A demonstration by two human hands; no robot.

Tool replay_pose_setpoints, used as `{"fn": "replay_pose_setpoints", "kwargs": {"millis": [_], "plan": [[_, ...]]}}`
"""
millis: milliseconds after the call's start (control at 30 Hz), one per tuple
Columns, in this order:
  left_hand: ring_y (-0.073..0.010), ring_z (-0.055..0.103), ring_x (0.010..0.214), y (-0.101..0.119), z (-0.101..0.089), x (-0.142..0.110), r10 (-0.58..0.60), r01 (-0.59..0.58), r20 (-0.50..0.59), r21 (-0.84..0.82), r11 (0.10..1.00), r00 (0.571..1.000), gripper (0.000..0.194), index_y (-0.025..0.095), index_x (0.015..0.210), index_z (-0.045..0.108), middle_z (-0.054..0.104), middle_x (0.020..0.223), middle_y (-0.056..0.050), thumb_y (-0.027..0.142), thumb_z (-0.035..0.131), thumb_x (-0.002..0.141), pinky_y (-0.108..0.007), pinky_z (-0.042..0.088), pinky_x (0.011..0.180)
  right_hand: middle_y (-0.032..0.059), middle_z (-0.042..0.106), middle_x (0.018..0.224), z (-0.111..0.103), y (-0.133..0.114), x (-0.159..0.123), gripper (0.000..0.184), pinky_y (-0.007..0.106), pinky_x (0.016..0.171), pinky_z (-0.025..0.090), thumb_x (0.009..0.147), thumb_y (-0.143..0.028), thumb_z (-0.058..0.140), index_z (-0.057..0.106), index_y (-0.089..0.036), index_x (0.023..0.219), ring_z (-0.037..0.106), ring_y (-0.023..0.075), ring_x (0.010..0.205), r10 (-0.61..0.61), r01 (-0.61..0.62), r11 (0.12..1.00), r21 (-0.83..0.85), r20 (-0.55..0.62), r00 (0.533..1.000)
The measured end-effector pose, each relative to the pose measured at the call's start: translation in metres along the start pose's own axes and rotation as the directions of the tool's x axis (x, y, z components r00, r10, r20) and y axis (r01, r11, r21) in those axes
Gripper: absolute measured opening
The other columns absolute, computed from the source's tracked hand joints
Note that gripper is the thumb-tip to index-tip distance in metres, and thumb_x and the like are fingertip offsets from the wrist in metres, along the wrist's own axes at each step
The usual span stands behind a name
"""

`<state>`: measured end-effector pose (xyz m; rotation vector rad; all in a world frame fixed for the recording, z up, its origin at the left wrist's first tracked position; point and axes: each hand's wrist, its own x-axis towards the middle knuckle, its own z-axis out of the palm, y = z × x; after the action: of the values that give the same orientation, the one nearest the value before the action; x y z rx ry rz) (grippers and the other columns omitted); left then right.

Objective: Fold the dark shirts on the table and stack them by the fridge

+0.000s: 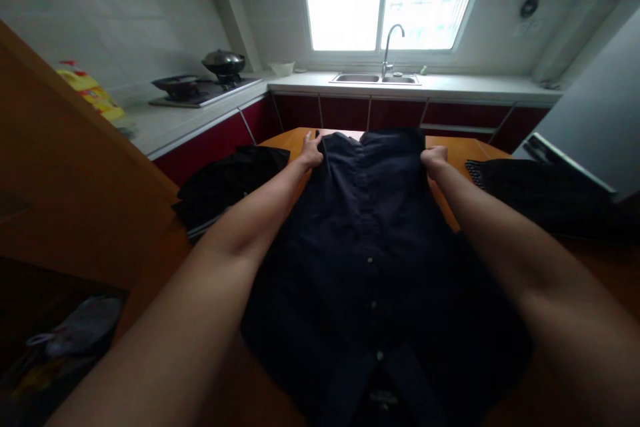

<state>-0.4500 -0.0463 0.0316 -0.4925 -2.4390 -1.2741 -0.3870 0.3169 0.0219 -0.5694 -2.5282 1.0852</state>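
A dark navy button-up shirt (350,227) lies spread over the table, its collar towards me and its hem at the far side. A row of small pale buttons runs down its middle. At the far left corner of the hem, my left hand (313,151) pinches the cloth, with some fingers raised. My right hand (434,159) is closed round the far right corner. Between the two hands the hem looks pulled taut and slightly lifted. The sleeves are hard to make out in the dark cloth.
Black folded clothing (230,180) lies left on the orange wooden table (293,140); a black fringed cloth (540,190) lies right. Beyond are a counter with a sink (357,78), a stove with a lidded pan (223,63), and a yellow bottle (93,90). A pale appliance (595,107) stands right.
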Motion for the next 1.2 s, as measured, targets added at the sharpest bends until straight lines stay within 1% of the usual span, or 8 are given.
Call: {"fn": "replay_pose_setpoints", "kwargs": {"millis": [200, 300, 433, 600, 733, 900, 1000, 1200], "plan": [[-0.037, 0.037, 0.14, 0.03, 0.001, -0.057, 0.06, -0.107, 0.178, 0.269, 0.957, 0.982, 0.044, 0.016, 0.118, 0.07, 0.047, 0.147, -0.013, 0.013, 0.07, 0.075, -0.048, 0.024, 0.12, 0.0204, 0.064, 0.121, -0.004, 0.011, -0.033, 0.033, 0.04, 0.105, 0.039, 0.083, -0.015, 0.06, 0.067, -0.008, 0.114, 0.055, 0.0303, 0.118, -0.053, 0.047, 0.99, -0.136, -0.035, 0.998], [-0.0312, 0.051, 0.129, 0.062, -0.031, -0.119, 0.118, -0.212, 0.343, 0.251, 0.945, 0.932, 0.038, 0.021, 0.119, 0.071, 0.06, 0.133, -0.01, 0.023, 0.064, 0.081, -0.044, 0.033, 0.116, 0.0183, 0.066, 0.117, -0.02, 0.011, -0.068, 0.031, 0.039, 0.108, 0.037, 0.083, -0.017, 0.057, 0.07, -0.01, 0.111, 0.056, 0.0304, 0.118, -0.335, 0.342, 0.91, -0.236, 0.07, 0.94], [-0.0319, 0.058, 0.121, 0.088, -0.098, -0.213, 0.009, -0.056, 0.332, 0.133, 0.989, 0.943, 0.033, 0.031, 0.107, 0.076, 0.067, 0.123, -0.005, 0.038, 0.073, 0.075, -0.042, 0.037, 0.114, 0.012, 0.066, 0.12, -0.072, 0.04, -0.13, 0.029, 0.04, 0.106, 0.042, 0.086, -0.025, 0.056, 0.07, -0.019, 0.11, 0.058, 0.0286, 0.116, -0.549, 0.569, 0.788, -0.233, 0.152, 0.822], [-0.0394, 0.056, 0.121, 0.057, -0.181, -0.309, -0.216, 0.16, 0.077, 0.446, 0.881, 0.973, 0.051, 0.026, 0.114, 0.072, 0.064, 0.129, -0.013, 0.058, 0.061, 0.076, -0.049, 0.037, 0.11, 0.0155, 0.068, 0.118, -0.146, 0.129, -0.185, 0.033, 0.044, 0.1, 0.048, 0.086, -0.034, 0.055, 0.069, -0.018, 0.111, 0.063, 0.0317, 0.109, -0.399, 0.396, 0.838, -0.375, 0.074, 0.914], [-0.0436, 0.064, 0.102, 0.031, -0.218, -0.351, -0.472, 0.416, -0.08, 0.617, 0.668, 0.878, 0.072, 0.015, 0.11, 0.07, 0.069, 0.102, -0.02, 0.073, 0.049, 0.073, -0.054, 0.047, 0.093, 0.0187, 0.073, 0.107, -0.173, 0.182, -0.205, 0.04, 0.047, 0.084, 0.054, 0.083, -0.047, 0.059, 0.072, -0.015, 0.104, 0.069, 0.0355, 0.097, -0.122, 0.141, 0.908, -0.395, 0.074, 0.99], [-0.0328, 0.069, 0.088, 0.049, -0.214, -0.356, -0.594, 0.531, 0.07, 0.375, 0.76, 0.801, 0.065, 0.019, 0.088, 0.07, 0.073, 0.091, -0.013, 0.077, 0.058, 0.059, -0.037, 0.052, 0.077, 0.0156, 0.077, 0.096, -0.176, 0.174, -0.217, 0.025, 0.039, 0.077, 0.056, 0.077, -0.039, 0.066, 0.073, -0.016, 0.086, 0.072, 0.0319, 0.09, 0.061, -0.042, 0.988, -0.147, 0.126, 0.99], [-0.0292, 0.067, 0.081, 0.063, -0.202, -0.35, -0.566, 0.516, 0.159, 0.27, 0.813, 0.809, 0.059, 0.019, 0.077, 0.069, 0.072, 0.082, -0.009, 0.074, 0.065, 0.055, -0.034, 0.051, 0.072, 0.0137, 0.077, 0.085, -0.174, 0.158, -0.225, 0.016, 0.033, 0.066, 0.056, 0.074, -0.034, 0.07, 0.072, -0.018, 0.074, 0.073, 0.0297, 0.081, 0.119, -0.118, 0.993, -0.017, 0.225, 0.967], [-0.0209, 0.058, 0.064, 0.057, -0.18, -0.348, -0.51, 0.494, 0.033, 0.197, 0.847, 0.86, 0.052, 0.019, 0.066, 0.06, 0.063, 0.065, -0.003, 0.068, 0.069, 0.051, -0.029, 0.043, 0.059, 0.0069, 0.072, 0.067, -0.173, 0.159, -0.236, 0.008, 0.029, 0.06, 0.053, 0.067, -0.023, 0.072, 0.066, -0.02, 0.064, 0.068, 0.0226, 0.065, 0.109, -0.137, 0.985, 0.101, 0.238, 0.965]]}}
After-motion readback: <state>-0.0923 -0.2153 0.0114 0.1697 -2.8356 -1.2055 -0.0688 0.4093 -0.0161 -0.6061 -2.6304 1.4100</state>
